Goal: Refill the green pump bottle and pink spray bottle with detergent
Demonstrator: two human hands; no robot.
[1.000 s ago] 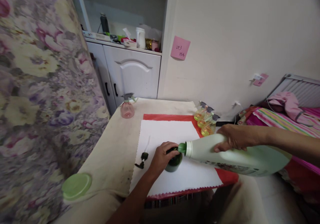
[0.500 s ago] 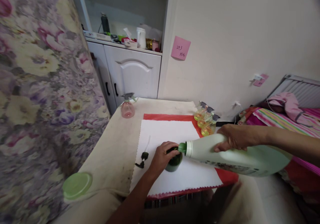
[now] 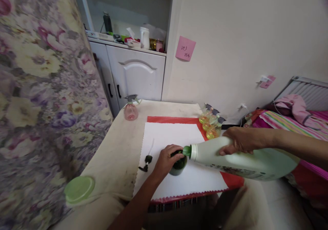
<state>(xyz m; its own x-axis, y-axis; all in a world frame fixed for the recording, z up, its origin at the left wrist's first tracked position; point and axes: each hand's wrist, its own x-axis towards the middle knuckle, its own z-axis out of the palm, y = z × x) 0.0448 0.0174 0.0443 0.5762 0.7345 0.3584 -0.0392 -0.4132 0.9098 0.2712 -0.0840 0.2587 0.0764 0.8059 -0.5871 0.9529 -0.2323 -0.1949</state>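
My right hand [image 3: 237, 141] grips the handle of a large pale green jug [image 3: 251, 163], tipped on its side with the neck pointing left. The jug's green spout [image 3: 187, 151] meets the mouth of a dark green bottle [image 3: 178, 167] standing on the white sheet. Around that bottle's neck my left hand [image 3: 167, 158] is closed, its fingers partly covering the opening. Whether liquid is flowing I cannot make out. Left of the bottle lies a black pump head [image 3: 147, 162] with a clear dip tube.
A pink spray bottle [image 3: 131, 112] stands at the table's back left. Several yellow-filled spray bottles [image 3: 212, 129] cluster at the back right. White and red sheets lie under the work. A green lid [image 3: 79, 189] is at lower left, beside the floral curtain [image 3: 46, 103].
Both hands, the jug and the bottle keep nearly the same places. The whole view shifts very slightly.
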